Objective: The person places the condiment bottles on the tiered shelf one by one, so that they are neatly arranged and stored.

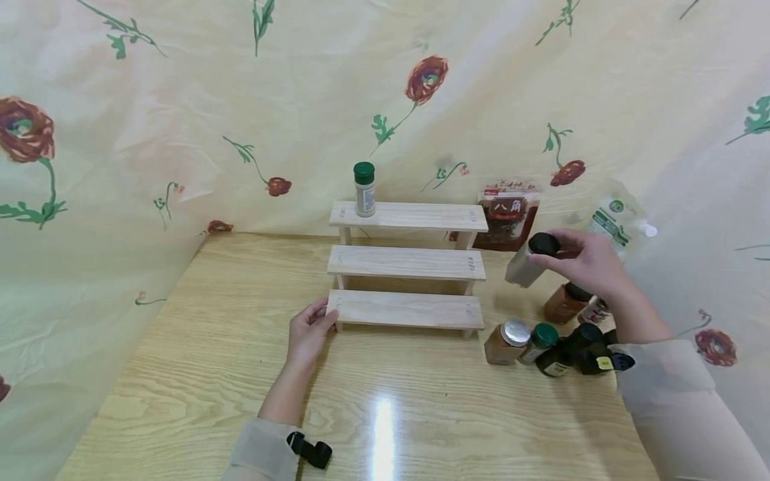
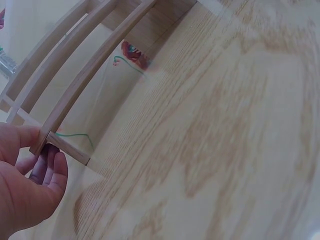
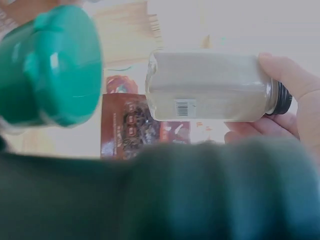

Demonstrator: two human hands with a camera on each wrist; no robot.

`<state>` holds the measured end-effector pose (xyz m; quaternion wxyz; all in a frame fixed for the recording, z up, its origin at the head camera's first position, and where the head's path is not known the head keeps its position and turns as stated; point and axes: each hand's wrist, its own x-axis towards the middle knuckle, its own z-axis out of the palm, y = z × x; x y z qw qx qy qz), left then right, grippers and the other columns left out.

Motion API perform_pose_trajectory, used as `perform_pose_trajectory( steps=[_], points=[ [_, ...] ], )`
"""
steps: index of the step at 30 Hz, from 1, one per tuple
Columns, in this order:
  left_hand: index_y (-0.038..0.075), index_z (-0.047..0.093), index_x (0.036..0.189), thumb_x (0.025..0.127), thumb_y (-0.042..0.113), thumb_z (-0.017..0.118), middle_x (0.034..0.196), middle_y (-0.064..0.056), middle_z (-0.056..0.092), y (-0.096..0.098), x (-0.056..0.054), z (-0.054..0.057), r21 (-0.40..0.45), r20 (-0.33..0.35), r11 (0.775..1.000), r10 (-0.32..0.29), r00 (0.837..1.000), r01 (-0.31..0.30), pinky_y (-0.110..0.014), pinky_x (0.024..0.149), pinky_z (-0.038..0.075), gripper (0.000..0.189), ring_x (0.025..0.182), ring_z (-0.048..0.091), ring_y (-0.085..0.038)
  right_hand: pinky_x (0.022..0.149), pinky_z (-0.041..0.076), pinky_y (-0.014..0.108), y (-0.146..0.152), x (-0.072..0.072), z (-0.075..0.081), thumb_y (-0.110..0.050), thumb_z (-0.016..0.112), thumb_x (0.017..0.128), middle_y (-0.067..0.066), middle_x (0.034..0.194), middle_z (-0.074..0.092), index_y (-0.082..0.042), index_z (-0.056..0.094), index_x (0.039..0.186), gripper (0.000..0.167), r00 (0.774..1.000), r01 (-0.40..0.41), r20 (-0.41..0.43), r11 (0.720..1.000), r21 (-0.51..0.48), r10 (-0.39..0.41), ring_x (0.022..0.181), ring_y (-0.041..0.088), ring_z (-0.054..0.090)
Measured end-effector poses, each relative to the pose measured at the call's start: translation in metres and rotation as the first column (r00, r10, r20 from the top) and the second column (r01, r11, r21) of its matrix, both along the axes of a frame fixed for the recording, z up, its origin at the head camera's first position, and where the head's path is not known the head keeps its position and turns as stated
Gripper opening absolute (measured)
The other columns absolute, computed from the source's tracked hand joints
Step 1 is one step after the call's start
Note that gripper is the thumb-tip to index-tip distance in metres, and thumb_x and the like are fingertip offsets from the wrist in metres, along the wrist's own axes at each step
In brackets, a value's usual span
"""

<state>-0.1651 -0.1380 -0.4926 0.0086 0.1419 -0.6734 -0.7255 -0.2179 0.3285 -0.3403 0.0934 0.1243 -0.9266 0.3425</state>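
I see right hand, fingers round clear square black-capped jar near worktop's back right corner; left hand, fingers pinching pale wooden three-tier rack.

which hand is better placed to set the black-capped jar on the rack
Probably the right hand: it holds the jar near its cap, beside the rack. The left hand grips the left end of the lowest step, so seems better suited to steadying.
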Motion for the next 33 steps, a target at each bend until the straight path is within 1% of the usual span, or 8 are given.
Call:
perform_pose_trajectory(
  steps=[1, 7, 8, 14, 20, 24, 27, 33],
  points=[
    [-0.005, 0.057, 0.137, 0.095, 0.004, 0.070, 0.118, -0.016, 0.058, 0.000, 0.000, 0.003, 0.004, 0.005, 1.000, -0.003, 1.000, 0.003, -0.020, 0.085, 0.058, 0.044, 0.099, 0.061, -0.016, 0.062, 0.052, 0.008, -0.001, 0.000, 0.002, -0.019, 0.081, 0.088, 0.027, 0.108, 0.070, 0.004, 0.068, 0.121, 0.042, 1.000, 0.000, -0.010, 1.000, -0.001, 0.000, 0.076, -0.011, 0.061],
    [-0.008, 0.055, 0.138, 0.095, 0.002, 0.069, 0.119, -0.017, 0.058, -0.001, 0.000, 0.003, 0.018, 0.027, 1.000, -0.017, 0.999, 0.016, -0.024, 0.089, 0.058, 0.045, 0.098, 0.060, -0.014, 0.061, 0.049, 0.007, -0.007, -0.002, 0.013, -0.020, 0.081, 0.088, 0.027, 0.108, 0.070, 0.004, 0.069, 0.122, 0.044, 0.998, 0.007, -0.055, 1.000, 0.003, -0.007, 0.076, -0.015, 0.059],
    [-0.007, 0.056, 0.138, 0.096, 0.003, 0.069, 0.119, -0.016, 0.058, -0.001, -0.001, 0.001, 0.016, 0.025, 1.000, -0.015, 1.000, 0.015, -0.023, 0.088, 0.058, 0.045, 0.098, 0.060, -0.014, 0.061, 0.049, 0.006, -0.009, -0.002, 0.015, -0.020, 0.081, 0.088, 0.027, 0.109, 0.070, 0.004, 0.068, 0.123, 0.044, 0.998, 0.006, -0.058, 1.000, 0.000, -0.006, 0.077, -0.015, 0.058],
    [-0.005, 0.057, 0.138, 0.096, 0.006, 0.070, 0.122, -0.017, 0.059, -0.001, 0.000, 0.000, -0.002, 0.007, 1.000, -0.008, 1.000, 0.008, -0.019, 0.087, 0.057, 0.045, 0.101, 0.059, -0.015, 0.064, 0.048, 0.004, -0.018, -0.005, 0.028, -0.022, 0.081, 0.089, 0.029, 0.114, 0.068, 0.004, 0.066, 0.126, 0.048, 0.998, 0.006, -0.064, 1.000, -0.020, -0.008, 0.078, -0.016, 0.058],
    [-0.006, 0.056, 0.138, 0.096, 0.005, 0.069, 0.123, -0.018, 0.058, -0.002, -0.001, 0.000, -0.005, 0.020, 1.000, -0.015, 1.000, 0.016, -0.021, 0.088, 0.057, 0.045, 0.103, 0.059, -0.016, 0.065, 0.049, 0.004, -0.029, -0.010, 0.039, -0.025, 0.080, 0.089, 0.024, 0.117, 0.068, 0.000, 0.067, 0.127, 0.047, 0.997, -0.007, -0.073, 1.000, -0.016, 0.006, 0.079, -0.015, 0.058],
    [-0.005, 0.056, 0.139, 0.096, 0.006, 0.069, 0.125, -0.018, 0.059, -0.002, 0.000, 0.000, -0.014, 0.011, 1.000, -0.013, 1.000, 0.013, -0.016, 0.086, 0.055, 0.046, 0.108, 0.058, -0.018, 0.067, 0.048, 0.003, -0.037, -0.013, 0.044, -0.024, 0.078, 0.091, 0.023, 0.117, 0.068, -0.001, 0.067, 0.129, 0.046, 0.995, -0.026, -0.101, 1.000, -0.016, 0.024, 0.080, -0.014, 0.058],
    [-0.003, 0.058, 0.138, 0.096, 0.008, 0.070, 0.126, -0.019, 0.060, -0.002, 0.000, 0.000, -0.021, 0.006, 1.000, -0.001, 1.000, 0.001, -0.012, 0.085, 0.054, 0.045, 0.111, 0.059, -0.020, 0.069, 0.049, 0.004, -0.045, -0.015, 0.048, -0.023, 0.077, 0.092, 0.023, 0.119, 0.067, -0.001, 0.065, 0.132, 0.047, 0.994, -0.043, -0.103, 0.999, -0.028, 0.040, 0.082, -0.012, 0.058],
    [-0.002, 0.061, 0.135, 0.096, 0.009, 0.071, 0.121, -0.016, 0.062, 0.000, 0.003, -0.001, -0.024, 0.004, 1.000, 0.018, 1.000, -0.018, -0.016, 0.084, 0.056, 0.043, 0.105, 0.059, -0.019, 0.067, 0.051, 0.005, -0.060, -0.022, 0.054, -0.022, 0.077, 0.092, 0.023, 0.115, 0.067, 0.000, 0.065, 0.130, 0.045, 0.991, -0.065, -0.120, 0.997, -0.047, 0.059, 0.082, -0.009, 0.059]
  ],
)
